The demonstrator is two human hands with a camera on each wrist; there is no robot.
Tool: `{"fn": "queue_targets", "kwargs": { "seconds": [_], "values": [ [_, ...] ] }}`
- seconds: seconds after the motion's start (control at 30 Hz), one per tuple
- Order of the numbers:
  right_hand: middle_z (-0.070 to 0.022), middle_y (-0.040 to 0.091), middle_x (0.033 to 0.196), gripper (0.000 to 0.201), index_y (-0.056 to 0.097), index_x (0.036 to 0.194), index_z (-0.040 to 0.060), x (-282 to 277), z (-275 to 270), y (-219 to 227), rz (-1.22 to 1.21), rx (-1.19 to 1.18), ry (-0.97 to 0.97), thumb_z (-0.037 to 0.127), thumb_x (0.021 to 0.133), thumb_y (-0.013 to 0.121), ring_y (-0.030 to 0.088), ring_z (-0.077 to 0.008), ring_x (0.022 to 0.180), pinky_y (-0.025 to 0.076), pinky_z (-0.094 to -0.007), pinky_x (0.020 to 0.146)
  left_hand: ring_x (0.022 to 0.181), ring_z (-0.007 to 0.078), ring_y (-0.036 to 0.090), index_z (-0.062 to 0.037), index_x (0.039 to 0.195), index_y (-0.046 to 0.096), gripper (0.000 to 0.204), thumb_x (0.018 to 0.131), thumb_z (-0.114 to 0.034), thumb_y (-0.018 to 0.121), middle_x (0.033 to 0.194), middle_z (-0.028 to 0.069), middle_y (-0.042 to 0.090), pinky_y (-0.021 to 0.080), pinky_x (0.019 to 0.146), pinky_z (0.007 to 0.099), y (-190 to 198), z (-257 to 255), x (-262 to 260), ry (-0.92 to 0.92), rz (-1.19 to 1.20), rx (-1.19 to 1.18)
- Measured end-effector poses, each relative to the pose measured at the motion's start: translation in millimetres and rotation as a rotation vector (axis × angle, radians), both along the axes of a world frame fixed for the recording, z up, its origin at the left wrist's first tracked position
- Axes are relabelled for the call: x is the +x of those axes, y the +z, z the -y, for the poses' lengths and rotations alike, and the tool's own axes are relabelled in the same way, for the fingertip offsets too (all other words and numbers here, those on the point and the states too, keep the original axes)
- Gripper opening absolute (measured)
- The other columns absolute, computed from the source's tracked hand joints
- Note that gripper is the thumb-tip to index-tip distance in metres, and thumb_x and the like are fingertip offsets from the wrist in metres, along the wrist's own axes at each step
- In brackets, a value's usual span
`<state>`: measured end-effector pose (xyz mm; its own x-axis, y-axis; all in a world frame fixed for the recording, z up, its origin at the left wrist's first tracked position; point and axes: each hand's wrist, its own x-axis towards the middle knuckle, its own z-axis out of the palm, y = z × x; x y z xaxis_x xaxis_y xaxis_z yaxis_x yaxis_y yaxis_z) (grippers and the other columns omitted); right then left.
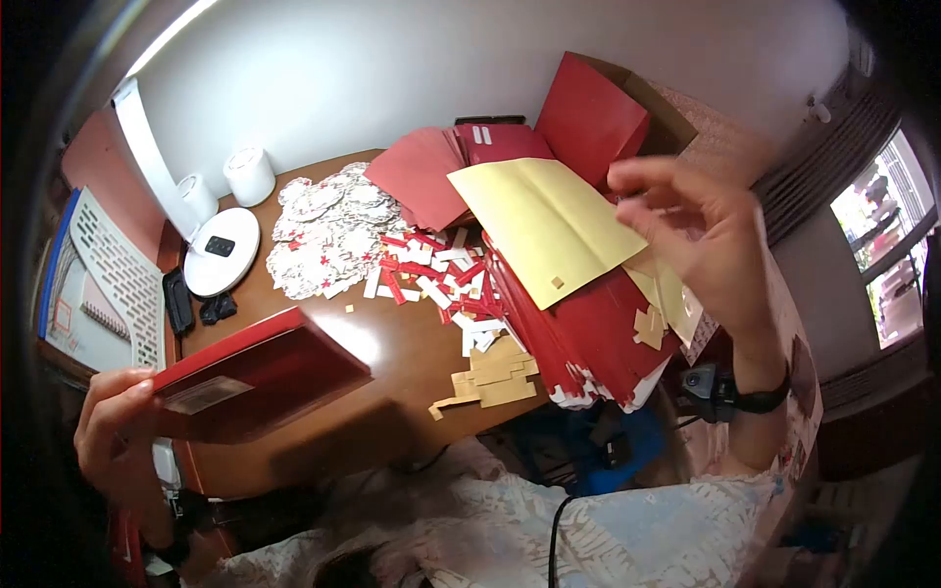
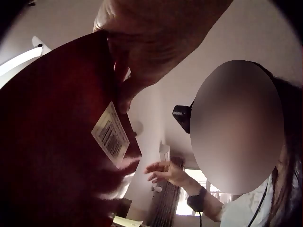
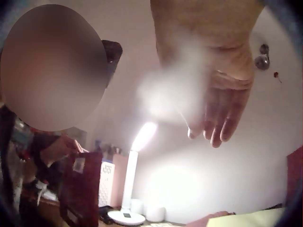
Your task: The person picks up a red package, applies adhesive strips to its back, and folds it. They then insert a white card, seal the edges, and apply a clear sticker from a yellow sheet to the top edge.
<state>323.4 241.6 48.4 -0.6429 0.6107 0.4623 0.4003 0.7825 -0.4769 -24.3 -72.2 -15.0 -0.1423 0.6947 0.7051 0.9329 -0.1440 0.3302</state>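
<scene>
Your left hand (image 1: 116,431) grips red box (image 1: 257,372), fingers curled round its near end; box held tilted above tabletop's (image 1: 392,343) near left edge, white label (image 1: 204,394) showing. Your right hand (image 1: 708,245) raised over right edge, above yellow sheet (image 1: 544,223) and red card stack (image 1: 588,333); fingers loosely spread, holding nothing visible. White cut-outs (image 1: 328,230) heaped toward far edge.

- You are at a wooden desk (image 1: 392,343) in a home room, with a plain white wall behind it.
- A white desk lamp (image 1: 196,225) stands at its far left corner beside a mesh file holder (image 1: 118,274).
- A radiator (image 1: 833,147) and a window (image 1: 892,235) flank your right.
</scene>
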Motion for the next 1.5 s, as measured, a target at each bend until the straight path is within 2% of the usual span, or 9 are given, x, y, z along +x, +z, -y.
{"fn": "queue_targets", "kwargs": {
  "seconds": [0.1,0.17,0.27,0.43,1.2,1.3,1.4,1.47,1.5],
  "values": [
    [-0.0100,0.076,0.095,0.015,0.074,0.102,0.0031,19.8,-20.8,-32.1,0.076,-0.051,-0.068,0.007,0.088,0.074,0.074,-0.0158,0.084,0.058,-0.0293,0.076,0.088,0.0267,0.067,-0.0013,0.101,0.066,0.028,0.078,0.015,0.067,0.099,0.0175,0.069,0.055,0.078,0.0363,-1.5,8.1,-7.7,0.025,-0.045,-0.039],
    [-0.0116,0.074,0.096,0.014,0.074,0.099,0.0004,28.7,-31.7,-53.9,0.248,-0.071,0.128,0.006,0.087,0.072,0.073,-0.0218,0.087,0.057,-0.0312,0.079,0.090,0.0274,0.067,-0.0019,0.103,0.065,0.030,0.078,0.015,0.067,0.100,0.0170,0.068,0.054,0.081,0.0374,-6.5,15.1,-11.6,0.084,-0.022,-0.065],
    [-0.0123,0.072,0.098,0.014,0.072,0.099,-0.0011,30.2,-38.5,-91.6,0.220,0.046,0.267,0.005,0.087,0.070,0.071,-0.0277,0.091,0.056,-0.0342,0.082,0.091,0.0287,0.066,-0.0025,0.103,0.064,0.032,0.077,0.017,0.066,0.101,0.0168,0.068,0.054,0.081,0.0387,-8.4,19.3,-15.9,0.076,-0.045,-0.098],
    [-0.0131,0.071,0.099,0.013,0.070,0.099,-0.0007,22.5,-40.6,-116.1,0.178,0.003,0.237,0.006,0.088,0.069,0.070,-0.0298,0.091,0.056,-0.0371,0.082,0.090,0.0291,0.066,-0.0027,0.104,0.063,0.036,0.075,0.019,0.064,0.101,0.0165,0.068,0.054,0.080,0.0399,-9.4,21.0,-11.4,0.115,-0.087,-0.139],
    [-0.0077,0.072,0.090,0.009,0.073,0.090,0.0038,24.6,-35.5,-115.0,0.321,0.127,0.175,0.009,0.083,0.075,0.071,-0.0238,0.075,0.056,-0.0317,0.066,0.091,0.0294,0.063,-0.0021,0.105,0.061,0.028,0.081,0.012,0.063,0.104,0.0170,0.065,0.051,0.081,0.0415,-15.7,14.9,-10.9,0.166,-0.090,-0.192],
    [-0.0103,0.068,0.089,0.007,0.067,0.086,0.0027,24.0,-36.2,-115.6,0.378,0.196,0.193,0.008,0.089,0.066,0.069,-0.0284,0.076,0.055,-0.0354,0.065,0.092,0.0295,0.063,-0.0019,0.105,0.061,0.027,0.082,0.012,0.063,0.104,0.0170,0.065,0.051,0.082,0.0412,-16.6,15.6,-11.5,0.167,-0.109,-0.207],
    [-0.0106,0.068,0.087,0.006,0.068,0.089,0.0007,27.5,-46.6,-121.0,0.209,0.005,0.113,0.006,0.091,0.066,0.070,-0.0252,0.074,0.055,-0.0328,0.064,0.092,0.0294,0.062,-0.0020,0.105,0.061,0.026,0.083,0.012,0.063,0.104,0.0171,0.065,0.051,0.082,0.0408,-16.4,13.7,-10.7,0.167,-0.122,-0.207],
    [-0.0094,0.070,0.089,0.006,0.069,0.093,-0.0010,32.4,-52.3,-121.6,0.000,-0.396,0.003,0.004,0.091,0.068,0.071,-0.0199,0.074,0.056,-0.0297,0.064,0.094,0.0294,0.062,-0.0030,0.107,0.061,0.027,0.085,0.011,0.062,0.105,0.0166,0.065,0.051,0.083,0.0413,-14.7,13.1,-10.6,0.139,-0.112,-0.229],
    [-0.0094,0.070,0.089,0.006,0.069,0.093,-0.0010,34.1,-52.2,-118.6,0.001,-0.395,0.002,0.004,0.091,0.068,0.071,-0.0199,0.074,0.056,-0.0297,0.064,0.094,0.0294,0.062,-0.0030,0.107,0.061,0.027,0.085,0.011,0.062,0.105,0.0166,0.065,0.051,0.083,0.0413,-14.7,15.0,-12.6,0.139,-0.111,-0.228]
  ]
}}
